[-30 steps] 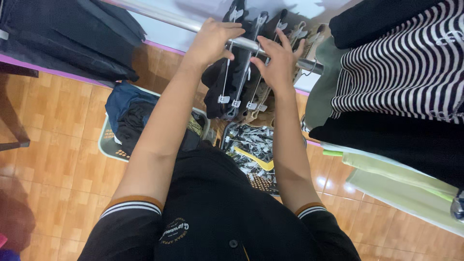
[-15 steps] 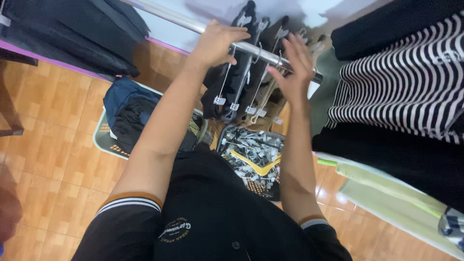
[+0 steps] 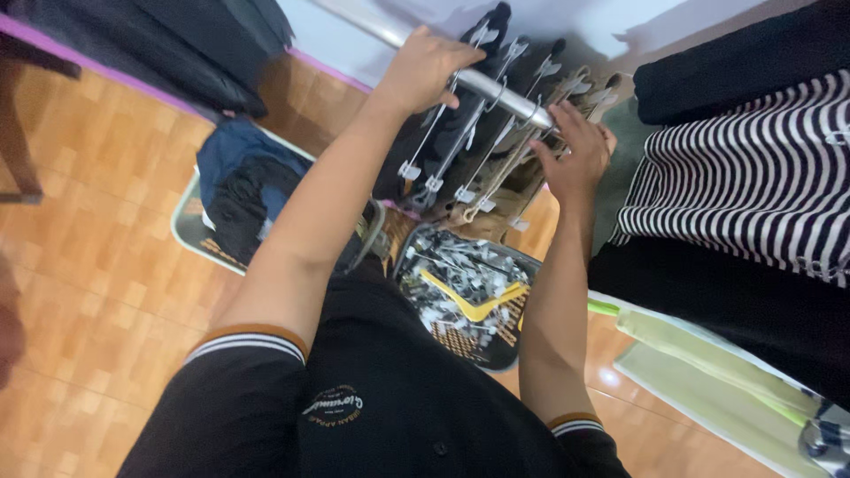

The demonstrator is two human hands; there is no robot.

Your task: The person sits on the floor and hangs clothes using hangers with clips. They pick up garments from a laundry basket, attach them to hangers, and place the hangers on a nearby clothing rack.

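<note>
Basket [image 3: 190, 232] of dark clothes, floor left: unhung. Left hand [image 3: 425, 66] curled over metal rail [image 3: 496, 87]. Clip hangers [image 3: 460, 150] with dark garments already hung, small white tags dangling. Right hand [image 3: 575, 159] pinching one hanger. Bin of loose clips [image 3: 465, 296] below. Striped garment [image 3: 753, 177], right.

Crowded under the metal rail [image 3: 496, 87] by clip hangers [image 3: 460, 150]; hemmed in rightward by a striped garment [image 3: 753, 177]; open leftward of the rail, above bare wood floor [image 3: 97, 265].
</note>
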